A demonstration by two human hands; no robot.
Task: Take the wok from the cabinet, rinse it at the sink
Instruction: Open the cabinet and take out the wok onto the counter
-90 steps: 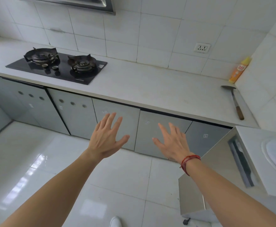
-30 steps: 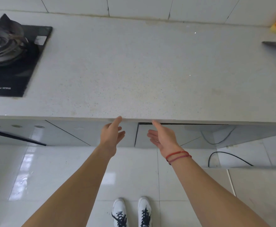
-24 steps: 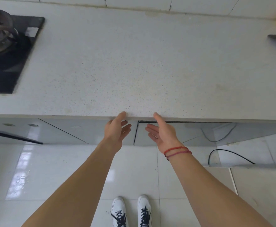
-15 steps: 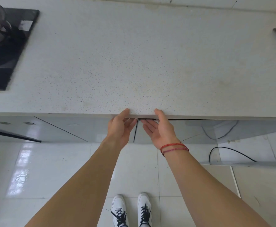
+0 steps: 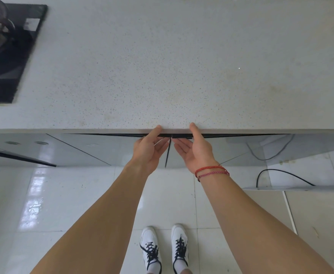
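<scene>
Left hand and right hand, fingers loose and nearly straight, touch the tops of two upright doors (thumbs against the counter edge).

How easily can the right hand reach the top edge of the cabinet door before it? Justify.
Probably easily: the right hand is at the top edge of the cabinet door, thumb against the countertop lip. Nothing lies between them, and a dark gap above the door leaves finger room.
</scene>
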